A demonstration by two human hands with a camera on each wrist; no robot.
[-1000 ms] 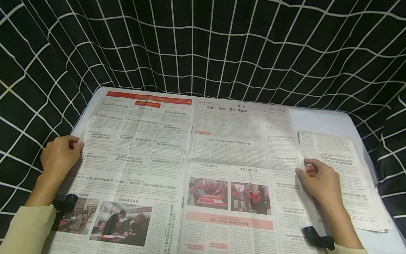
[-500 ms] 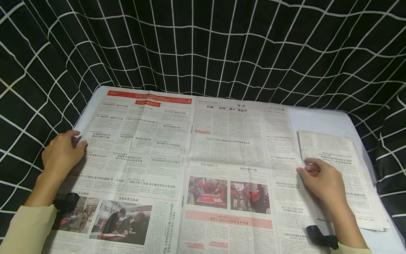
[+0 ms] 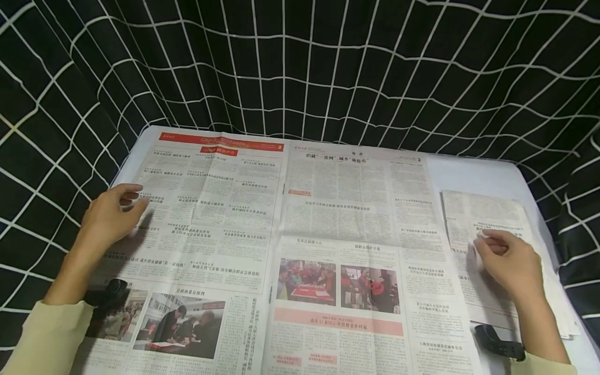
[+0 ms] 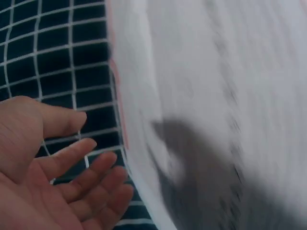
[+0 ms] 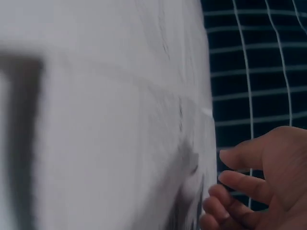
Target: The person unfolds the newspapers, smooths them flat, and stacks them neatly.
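Note:
An unfolded newspaper (image 3: 337, 224) lies spread across the white table, with a red banner at its top left and several colour photos lower down. Over its left part hovers my left hand (image 3: 111, 216), thumb and fingers apart and holding nothing. In the left wrist view the left hand (image 4: 76, 177) shows loosely bent fingers and casts a shadow on the paper. My right hand (image 3: 513, 263) is over a folded newspaper stack (image 3: 487, 211) on the right, fingers relaxed. The right wrist view shows that right hand (image 5: 254, 182) with a gap between thumb and fingers.
A white tabletop (image 3: 473, 174) shows behind the stack and along the edges. Black cloth with a white grid (image 3: 309, 67) hangs around the back and both sides. A black wrist strap mount (image 3: 499, 341) sits on the right wrist.
Both hands have let go of the open newspaper's side edges. The left hand has moved right and up over the page; the right hand has moved right over the folded stack.

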